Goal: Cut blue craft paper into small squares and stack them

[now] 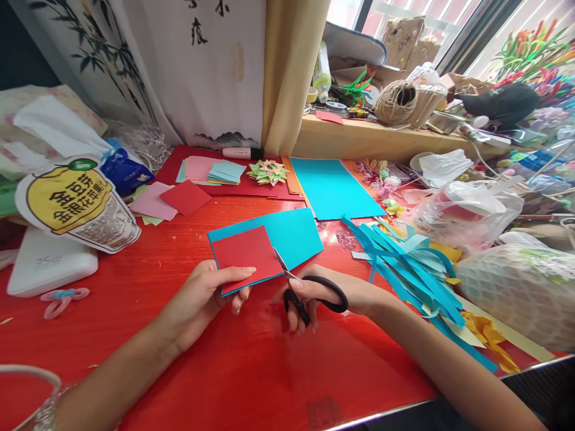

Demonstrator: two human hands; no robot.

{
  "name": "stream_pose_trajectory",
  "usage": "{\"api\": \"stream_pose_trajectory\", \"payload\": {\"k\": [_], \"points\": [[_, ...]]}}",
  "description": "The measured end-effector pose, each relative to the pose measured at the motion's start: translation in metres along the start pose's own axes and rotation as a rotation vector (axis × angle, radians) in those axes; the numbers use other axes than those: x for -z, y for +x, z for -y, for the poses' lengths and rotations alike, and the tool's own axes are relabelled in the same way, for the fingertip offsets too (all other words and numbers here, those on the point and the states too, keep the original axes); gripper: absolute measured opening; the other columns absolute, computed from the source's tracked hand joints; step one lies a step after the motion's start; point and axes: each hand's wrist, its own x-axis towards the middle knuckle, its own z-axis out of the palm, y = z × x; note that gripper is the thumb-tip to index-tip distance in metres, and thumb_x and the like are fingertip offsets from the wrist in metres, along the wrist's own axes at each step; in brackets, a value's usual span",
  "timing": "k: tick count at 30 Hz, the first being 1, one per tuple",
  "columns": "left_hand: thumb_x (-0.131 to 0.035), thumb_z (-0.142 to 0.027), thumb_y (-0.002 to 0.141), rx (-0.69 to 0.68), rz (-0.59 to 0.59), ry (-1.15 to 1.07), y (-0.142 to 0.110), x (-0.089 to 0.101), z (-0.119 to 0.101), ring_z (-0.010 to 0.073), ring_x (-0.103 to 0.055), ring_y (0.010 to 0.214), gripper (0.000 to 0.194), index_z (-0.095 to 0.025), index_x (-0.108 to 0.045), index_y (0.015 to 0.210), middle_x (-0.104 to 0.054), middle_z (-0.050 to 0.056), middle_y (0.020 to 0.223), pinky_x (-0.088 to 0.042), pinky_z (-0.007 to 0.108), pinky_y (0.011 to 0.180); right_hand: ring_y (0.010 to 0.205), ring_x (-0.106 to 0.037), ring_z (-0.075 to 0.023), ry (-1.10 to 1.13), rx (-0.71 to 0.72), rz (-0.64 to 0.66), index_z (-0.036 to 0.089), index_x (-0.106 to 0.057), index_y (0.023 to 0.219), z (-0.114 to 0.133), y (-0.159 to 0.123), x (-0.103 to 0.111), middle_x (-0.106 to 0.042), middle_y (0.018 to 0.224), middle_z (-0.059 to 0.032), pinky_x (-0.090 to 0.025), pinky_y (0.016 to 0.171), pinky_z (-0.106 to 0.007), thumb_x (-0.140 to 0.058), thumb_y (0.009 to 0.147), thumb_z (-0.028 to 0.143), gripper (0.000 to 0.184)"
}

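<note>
Scissors (287,273) meet the edge of a red paper square (240,254) on a blue sheet (297,234).
Left fingers (231,275) pinch both papers; right fingers (302,288) grip the scissors; open red tabletop (242,371) lies beneath.

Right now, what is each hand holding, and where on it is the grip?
The left hand pinches the red square and blue sheet together at their near edge, thumb on top. The right hand grips scissors by the black handles.
</note>
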Motion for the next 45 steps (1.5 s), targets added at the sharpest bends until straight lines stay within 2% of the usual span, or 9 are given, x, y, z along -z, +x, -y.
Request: {"api": "stream_pose_trajectory", "payload": {"k": [4, 10, 16, 22, 29, 34, 39, 45], "points": [[-0.066, -0.019, 0.07, 0.025, -0.021, -0.018, 0.0, 0.0, 0.0, 0.0043, -0.043, 0.037, 0.011, -0.015, -0.063, 0.06, -0.056, -0.003, 0.046, -0.036, 0.014, 0.037, 0.054, -0.06, -0.0126, 0.074, 0.023, -0.021, 0.009, -0.059, 0.077, -0.001, -0.002, 0.003, -0.065, 0.068, -0.0087, -0.046, 0.048, -0.022, -0.043, 0.078, 0.061, 0.055], [-0.066, -0.022, 0.07, 0.048, 0.041, 0.022, -0.003, -0.003, 0.003, 0.0052, -0.045, 0.038, 0.016, -0.014, -0.062, 0.056, -0.057, -0.001, 0.046, -0.037, 0.015, 0.038, 0.053, -0.059, -0.0117, 0.024, 0.03, -0.033, 0.008, -0.062, 0.065, 0.001, 0.001, 0.002, -0.065, 0.066, -0.0095, -0.047, 0.05, -0.022, -0.039, 0.078, 0.063, 0.061], [-0.066, -0.025, 0.07, 0.052, 0.048, 0.02, -0.007, -0.006, 0.003, 0.0054, -0.044, 0.036, 0.019, -0.014, -0.062, 0.055, -0.056, -0.001, 0.046, -0.036, 0.016, 0.038, 0.051, -0.058, -0.0111, -0.065, 0.018, -0.148, 0.01, -0.061, 0.066, 0.001, 0.001, -0.005, -0.066, 0.069, -0.0092, -0.047, 0.053, -0.023, -0.042, 0.074, 0.067, 0.061], [-0.065, -0.025, 0.071, 0.031, 0.022, 0.014, -0.01, -0.008, 0.002, 0.006, -0.043, 0.036, 0.023, -0.014, -0.061, 0.051, -0.054, -0.001, 0.042, -0.037, 0.018, 0.039, 0.043, -0.053, -0.0093, -0.103, -0.007, -0.291, 0.012, -0.057, 0.056, -0.001, -0.003, -0.011, -0.062, 0.056, -0.0063, -0.039, 0.04, -0.019, -0.046, 0.073, 0.065, 0.057], [-0.066, -0.028, 0.07, 0.016, -0.007, 0.023, -0.009, -0.008, 0.009, 0.0066, -0.044, 0.037, 0.023, -0.015, -0.059, 0.052, -0.056, -0.001, 0.046, -0.037, 0.019, 0.039, 0.039, -0.049, -0.0077, -0.226, -0.105, -0.232, 0.013, -0.056, 0.055, 0.011, -0.016, -0.003, -0.06, 0.05, -0.0038, -0.036, 0.038, -0.018, -0.05, 0.074, 0.061, 0.052], [-0.065, -0.029, 0.071, 0.016, 0.006, 0.033, -0.008, -0.006, 0.011, 0.0058, -0.045, 0.04, 0.025, -0.014, -0.058, 0.052, -0.055, -0.001, 0.049, -0.038, 0.017, 0.042, 0.04, -0.049, -0.0075, -0.307, -0.144, -0.108, 0.011, -0.063, 0.066, 0.016, -0.024, 0.014, -0.061, 0.052, -0.0038, -0.036, 0.039, -0.018, -0.048, 0.077, 0.058, 0.05], [-0.064, -0.027, 0.072, 0.008, -0.007, 0.017, -0.006, -0.006, 0.009, 0.0056, -0.043, 0.04, 0.025, -0.014, -0.057, 0.051, -0.054, -0.001, 0.049, -0.037, 0.017, 0.041, 0.041, -0.05, -0.0075, -0.237, -0.107, -0.04, 0.011, -0.066, 0.085, 0.011, -0.017, 0.017, -0.06, 0.053, -0.0017, -0.033, 0.037, -0.018, -0.044, 0.079, 0.059, 0.054], [-0.065, -0.024, 0.072, 0.023, -0.005, -0.037, -0.007, -0.006, 0.01, 0.0051, -0.044, 0.039, 0.019, -0.014, -0.06, 0.057, -0.054, -0.002, 0.049, -0.036, 0.015, 0.038, 0.044, -0.052, -0.0084, -0.091, -0.026, -0.038, 0.009, -0.063, 0.083, 0.002, -0.005, 0.012, -0.059, 0.054, -0.0026, -0.036, 0.04, -0.018, -0.04, 0.079, 0.062, 0.058]]}}
